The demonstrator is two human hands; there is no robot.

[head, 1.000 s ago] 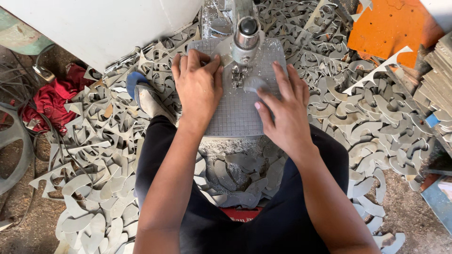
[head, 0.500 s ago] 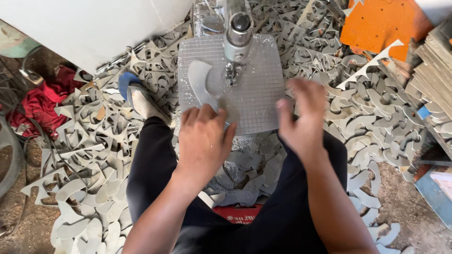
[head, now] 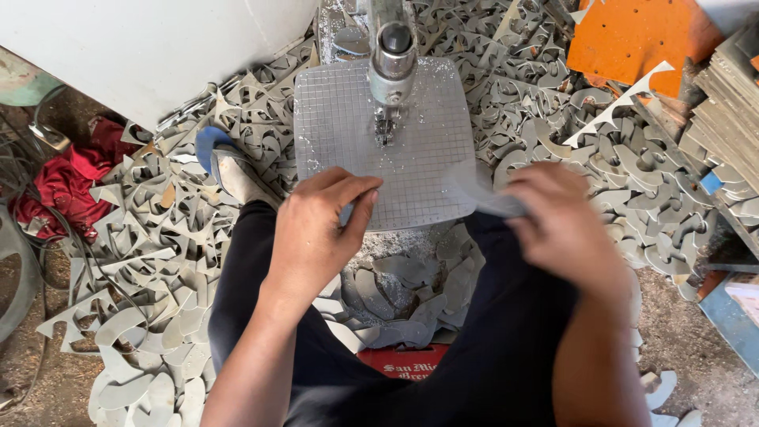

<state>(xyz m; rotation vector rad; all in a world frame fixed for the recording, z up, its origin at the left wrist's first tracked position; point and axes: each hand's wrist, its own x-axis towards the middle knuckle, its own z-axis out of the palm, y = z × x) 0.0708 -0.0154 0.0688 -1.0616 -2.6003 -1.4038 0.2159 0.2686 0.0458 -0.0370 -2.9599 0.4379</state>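
Note:
A square metal work plate with a grid [head: 340, 119] sits in front of me, and a vertical saw head [head: 392, 55] stands over its middle. My left hand [head: 316, 229] hovers at the plate's near edge with its fingers curled and nothing in it. My right hand [head: 561, 229], blurred by motion, grips a thin grey cut piece [head: 482, 190] just off the plate's right near corner. Pale dust lies on the plate around the blade.
Grey curved offcuts [head: 158, 261] cover the floor on all sides. An orange board [head: 632, 39] lies at the back right beside stacked boards [head: 731, 103]. A red cloth [head: 67, 178] lies at the left. My foot in a sandal [head: 229, 170] rests left of the plate.
Both hands have pulled back from the plate toward me. The grey cut piece that lay on the plate half a second ago is now in my right hand, off to the right.

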